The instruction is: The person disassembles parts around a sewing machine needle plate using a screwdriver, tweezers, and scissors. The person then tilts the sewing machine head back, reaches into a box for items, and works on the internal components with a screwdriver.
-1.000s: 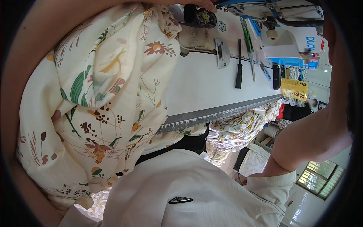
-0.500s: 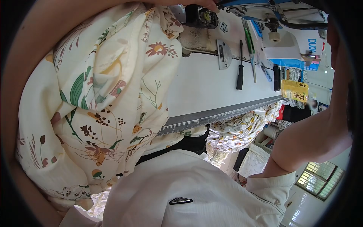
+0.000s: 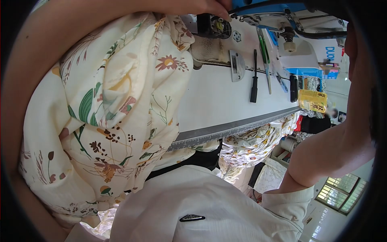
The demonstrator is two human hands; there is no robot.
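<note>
At the top edge, my left hand (image 3: 215, 9) has its fingers pressed together beside the sewing machine's (image 3: 266, 9) open bed cavity (image 3: 219, 27); what they hold, if anything, is hidden. Only a dark sliver of my right hand (image 3: 350, 50) shows at the right edge beside the machine, its fingers unclear. Cream floral fabric (image 3: 121, 117) lies bunched inside the bend of my left arm. On the white table (image 3: 217, 92) are a metal plate (image 3: 237, 65), a black screwdriver (image 3: 254, 80) and green-handled tweezers (image 3: 264, 52). A small round plate with holes (image 3: 236, 36) rests near the cavity.
A ruler strip (image 3: 225, 131) runs along the table's near edge. Beyond the tools are a black-handled item (image 3: 294, 88) and a yellow packet (image 3: 313, 101). More patterned fabric (image 3: 258, 141) hangs past the edge. A person in black (image 3: 316, 124) is in the background.
The view has shifted, so the table, tools and fabric appear slightly lower. More of my left hand shows now, still beside the cavity. The tools keep their places on the table.
</note>
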